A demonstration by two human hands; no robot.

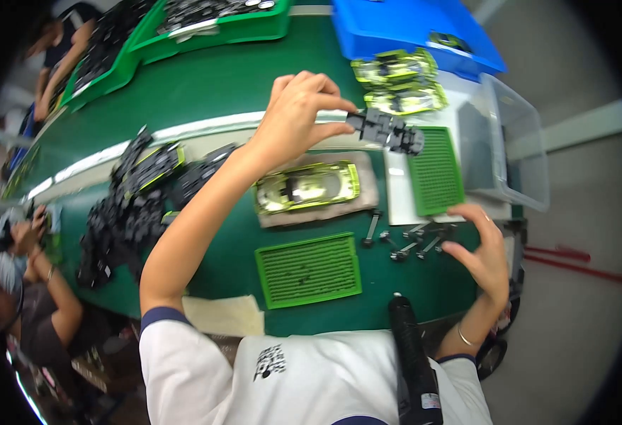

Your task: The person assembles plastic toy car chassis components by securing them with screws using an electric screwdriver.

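Observation:
My left hand (pixel 300 113) is raised over the bench, thumb and fingers closed on one end of a dark grey toy car chassis (pixel 389 131). Below that chassis, a shiny yellow-green toy car body (pixel 307 188) rests on a beige pad (pixel 368 202). My right hand (pixel 484 251) is low at the right, thumb and forefinger spread apart with a gap between them. Beside its fingertips lie several small metal axles (pixel 406 248) with black ends. I see nothing held in that hand.
Green ribbed trays (pixel 307 269) (pixel 435 170) lie near and right. Black parts (pixel 127 219) are heaped left. Far right are more car bodies (pixel 403 81), a blue bin (pixel 410 28) and a clear box (pixel 516 142). A black cylindrical tool (pixel 410 340) is near me. Co-workers (pixel 38 276) sit left.

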